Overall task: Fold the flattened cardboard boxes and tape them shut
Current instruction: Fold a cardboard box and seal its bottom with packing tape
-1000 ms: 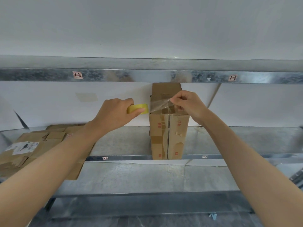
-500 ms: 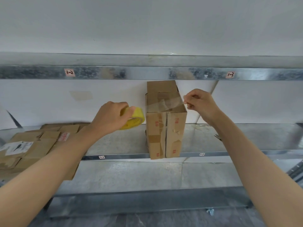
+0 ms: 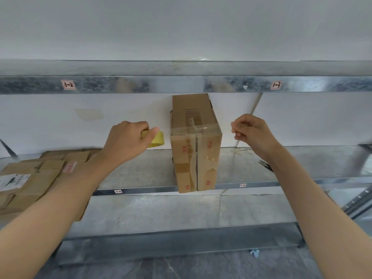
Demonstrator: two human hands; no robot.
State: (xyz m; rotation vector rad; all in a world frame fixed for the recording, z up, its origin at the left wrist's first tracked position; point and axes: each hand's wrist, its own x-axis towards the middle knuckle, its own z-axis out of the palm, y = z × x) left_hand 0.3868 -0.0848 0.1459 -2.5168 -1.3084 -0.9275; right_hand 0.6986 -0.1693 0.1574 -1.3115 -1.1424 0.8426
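**Box upright on the shelf, clear tape across its top**

Our left hand (image 3: 126, 141) gripped the yellow tape roll (image 3: 156, 138), fingers curled over it and the thumb lying along its upper edge. We held the roll in the air just left of the box (image 3: 196, 158), not touching it.

The box stood upright near the front edge of the metal shelf (image 3: 141, 170), roughly midway between our two hands. Its front face showed a centre seam, red printing and patches of older brown tape. A strip of clear tape (image 3: 194, 129) ran across the top close to the front edge, from one side to the other.

Our right hand (image 3: 251, 133) hung in the air to the right of the box, apart from it. Its fingers were curled in and the thumb met the fingertips. We could not tell whether any clear tape was pinched between them.

The flattened boxes (image 3: 30, 178) lay stacked at the left end of the same shelf, one bearing a white printed label. A small dark tool (image 3: 264, 164) lay on the shelf beside our right forearm. It was too small for us to make out.
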